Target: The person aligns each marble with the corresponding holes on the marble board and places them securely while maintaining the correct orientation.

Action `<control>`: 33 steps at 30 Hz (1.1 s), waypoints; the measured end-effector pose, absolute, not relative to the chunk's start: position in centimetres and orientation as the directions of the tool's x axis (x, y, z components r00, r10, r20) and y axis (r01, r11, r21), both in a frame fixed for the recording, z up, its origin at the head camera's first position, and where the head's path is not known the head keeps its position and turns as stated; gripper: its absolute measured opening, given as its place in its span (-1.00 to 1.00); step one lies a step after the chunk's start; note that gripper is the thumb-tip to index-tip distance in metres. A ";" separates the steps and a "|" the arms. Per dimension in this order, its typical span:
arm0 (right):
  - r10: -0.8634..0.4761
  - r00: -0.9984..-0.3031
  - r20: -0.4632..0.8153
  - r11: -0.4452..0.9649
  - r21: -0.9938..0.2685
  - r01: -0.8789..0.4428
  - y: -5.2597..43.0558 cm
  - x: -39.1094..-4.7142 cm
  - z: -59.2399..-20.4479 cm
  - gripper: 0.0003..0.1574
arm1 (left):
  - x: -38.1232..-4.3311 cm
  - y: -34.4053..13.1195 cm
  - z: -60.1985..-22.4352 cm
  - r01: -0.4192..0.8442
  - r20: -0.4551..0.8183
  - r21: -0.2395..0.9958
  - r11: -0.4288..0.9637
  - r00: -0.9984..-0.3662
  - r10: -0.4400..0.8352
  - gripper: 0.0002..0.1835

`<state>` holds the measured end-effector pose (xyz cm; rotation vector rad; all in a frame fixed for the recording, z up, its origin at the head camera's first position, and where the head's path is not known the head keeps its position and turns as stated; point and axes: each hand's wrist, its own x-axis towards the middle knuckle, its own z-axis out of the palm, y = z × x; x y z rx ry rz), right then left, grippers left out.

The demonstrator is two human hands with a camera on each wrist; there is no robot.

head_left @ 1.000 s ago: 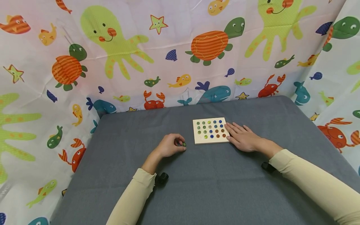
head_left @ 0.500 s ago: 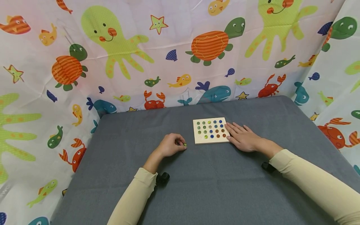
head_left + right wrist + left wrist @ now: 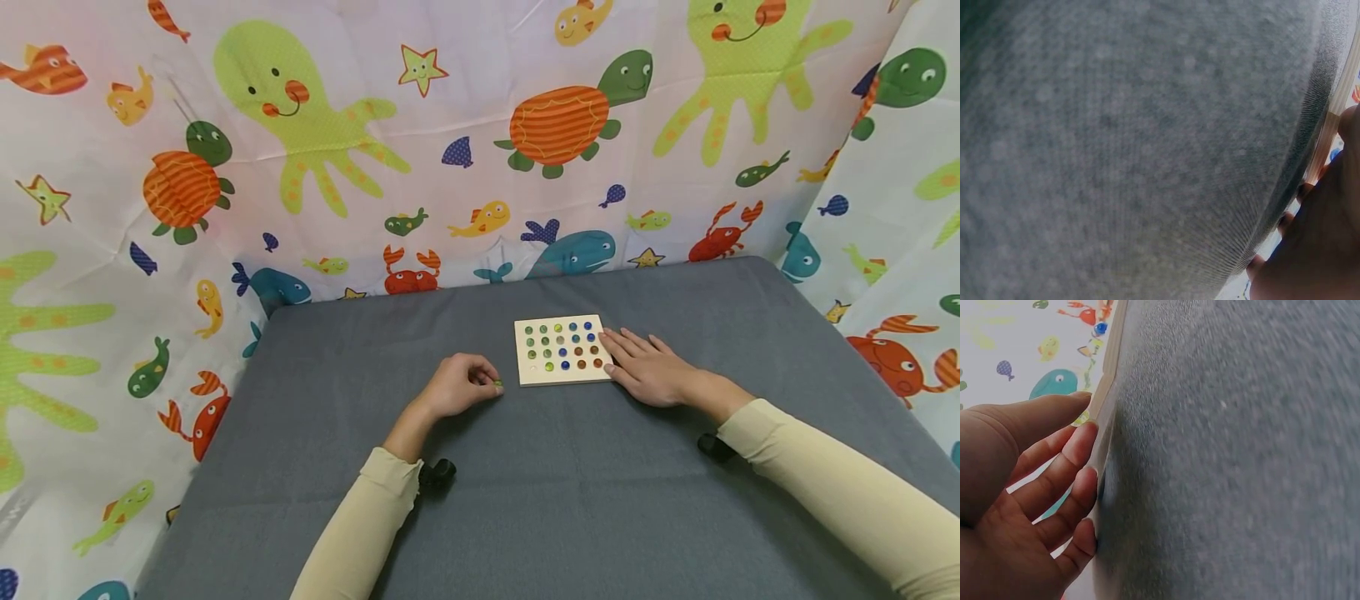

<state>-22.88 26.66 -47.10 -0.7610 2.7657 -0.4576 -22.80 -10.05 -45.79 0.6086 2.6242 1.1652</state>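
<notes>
My left hand (image 3: 453,387) pinches a small yellow-green marble (image 3: 1081,417) between thumb and forefinger, low over the cloth and just left of a pale wooden board (image 3: 555,378). The other fingers of that hand are bent, their tips close to the cloth in the left wrist view. Rows of glass marbles in green, yellow, blue and amber sit in the board's hollows; the hollow at its near left corner (image 3: 533,367) holds none. My right hand (image 3: 648,367) lies flat with fingers spread, its fingertips and thumb at the board's right edge.
Dark grey cloth (image 3: 510,517) covers the table. Behind it and at both sides hangs a white curtain (image 3: 465,100) printed with sea animals. A black wrist camera (image 3: 438,475) sits under the left cuff, another black one (image 3: 715,447) under the right.
My left hand has edged slightly right, towards the board, with the marble between its fingertips. The right hand and the board have stayed in place.
</notes>
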 end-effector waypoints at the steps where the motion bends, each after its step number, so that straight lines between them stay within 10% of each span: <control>1: -0.531 -0.835 -0.143 0.815 -0.358 -0.456 26.7 -22.9 -47.1 -0.13 | -22.8 -10.0 -45.8 0.286 -0.020 0.747 0.600 -0.893 0.450 -0.88; 33: -0.510 -0.839 -0.192 0.839 -0.328 -0.435 26.5 -23.2 -47.3 -0.18 | -23.4 -7.6 -45.1 0.287 0.004 0.766 0.575 -0.897 0.442 -0.89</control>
